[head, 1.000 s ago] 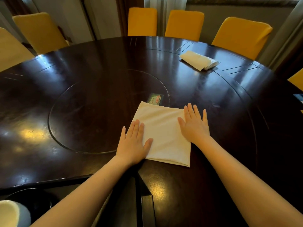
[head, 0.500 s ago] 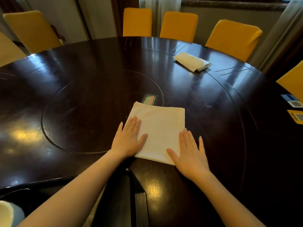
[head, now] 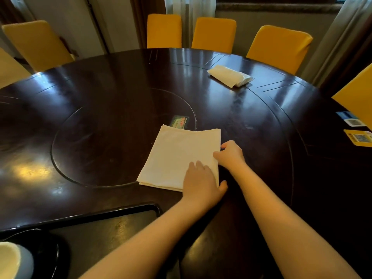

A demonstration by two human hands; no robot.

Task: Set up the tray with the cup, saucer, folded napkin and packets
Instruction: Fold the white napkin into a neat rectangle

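The folded napkin [head: 179, 158] lies flat on the dark surface [head: 100, 101]. The left hand [head: 201, 184] rests open, palm down, on the napkin's near right corner. Just beyond it, the right hand [head: 230, 155] is curled, pinching the napkin's right edge. Near the left forearm sits a black tray [head: 100, 216], with a cup [head: 14, 260] at its left end.

The left grip [head: 201, 182] is being laid flat, palm down, fingers extended; the right grip [head: 230, 155] is being curled in a pinch just beside it.
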